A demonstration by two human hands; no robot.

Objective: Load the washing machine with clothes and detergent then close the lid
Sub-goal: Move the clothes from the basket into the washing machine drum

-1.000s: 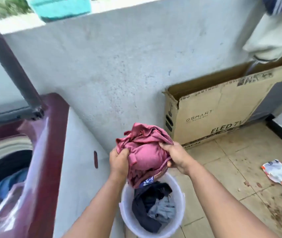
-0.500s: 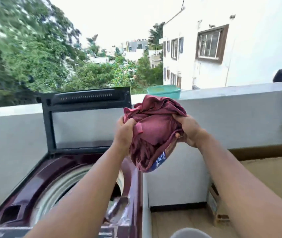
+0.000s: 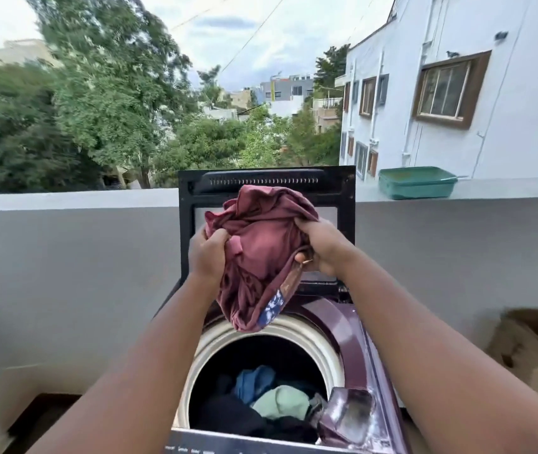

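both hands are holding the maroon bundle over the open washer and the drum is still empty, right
Not quite: the head view shows the drum already holds clothes, blue, pale green and dark. The rest stands: left hand and right hand hold the maroon bundle over the open washer.

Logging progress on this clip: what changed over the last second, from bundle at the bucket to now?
Both hands, left hand and right hand, carried the maroon clothes bundle up from the bucket and leftward until it hangs above the open washer drum. Unchanged: both hands' grip, lid up, clothes already inside.
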